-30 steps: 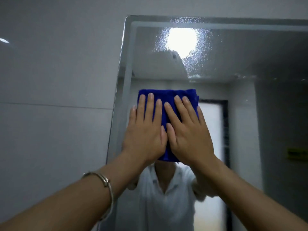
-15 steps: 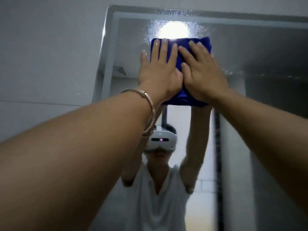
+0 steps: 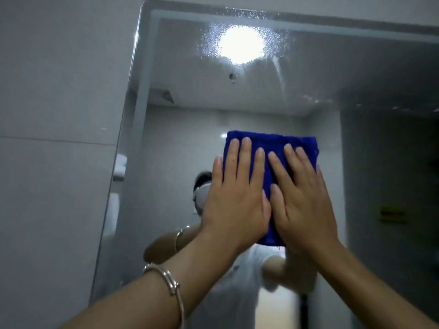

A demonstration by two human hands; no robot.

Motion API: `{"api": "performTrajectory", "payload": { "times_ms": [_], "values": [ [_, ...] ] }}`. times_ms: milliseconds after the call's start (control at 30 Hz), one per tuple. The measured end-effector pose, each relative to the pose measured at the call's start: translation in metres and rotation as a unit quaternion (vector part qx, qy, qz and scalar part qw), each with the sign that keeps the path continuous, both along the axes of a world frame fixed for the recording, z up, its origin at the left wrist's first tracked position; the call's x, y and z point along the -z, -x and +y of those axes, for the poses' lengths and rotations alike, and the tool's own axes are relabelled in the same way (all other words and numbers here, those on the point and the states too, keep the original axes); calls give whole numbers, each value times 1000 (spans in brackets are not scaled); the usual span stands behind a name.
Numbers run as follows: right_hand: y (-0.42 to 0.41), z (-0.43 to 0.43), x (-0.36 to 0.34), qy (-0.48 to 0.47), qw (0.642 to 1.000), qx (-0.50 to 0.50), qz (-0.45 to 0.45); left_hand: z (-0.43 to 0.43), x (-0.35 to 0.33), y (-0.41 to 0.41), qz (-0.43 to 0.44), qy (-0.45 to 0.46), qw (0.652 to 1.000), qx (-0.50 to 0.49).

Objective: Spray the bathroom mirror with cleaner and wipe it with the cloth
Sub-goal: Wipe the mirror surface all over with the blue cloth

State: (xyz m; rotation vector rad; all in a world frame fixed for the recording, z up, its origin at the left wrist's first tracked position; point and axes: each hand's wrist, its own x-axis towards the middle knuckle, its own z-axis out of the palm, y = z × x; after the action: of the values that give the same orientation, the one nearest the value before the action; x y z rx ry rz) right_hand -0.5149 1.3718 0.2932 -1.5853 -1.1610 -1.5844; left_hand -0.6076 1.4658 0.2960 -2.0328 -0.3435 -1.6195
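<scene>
Blue cloth (image 3: pixel 273 148) lies flat against the mirror (image 3: pixel 356 91), pressed there by the left hand (image 3: pixel 234 200) and right hand (image 3: pixel 301 203), side by side with straight fingers.

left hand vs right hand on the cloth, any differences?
Left hand wears a metal bracelet at the wrist; right hand has a bare wrist. Left hand's fingers point nearly straight up; right hand's slant up and left. Both lie flat, pressing the blue cloth to the mirror.

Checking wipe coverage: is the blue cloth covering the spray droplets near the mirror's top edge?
No: left hand and right hand press the blue cloth on the mirror, well below the spray droplets.
</scene>
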Motion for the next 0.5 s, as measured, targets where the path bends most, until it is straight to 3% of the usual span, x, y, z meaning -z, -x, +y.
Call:
{"api": "performTrajectory", "payload": {
  "times_ms": [233,500],
  "values": [
    [-9,-9,-12,10,1000,-2,-13,-7,-17,-3,30,-33,998,-32],
    [-33,-44,-154,4,999,31,22,-45,-152,-37,-3,17,999,-27]
  ]
}}
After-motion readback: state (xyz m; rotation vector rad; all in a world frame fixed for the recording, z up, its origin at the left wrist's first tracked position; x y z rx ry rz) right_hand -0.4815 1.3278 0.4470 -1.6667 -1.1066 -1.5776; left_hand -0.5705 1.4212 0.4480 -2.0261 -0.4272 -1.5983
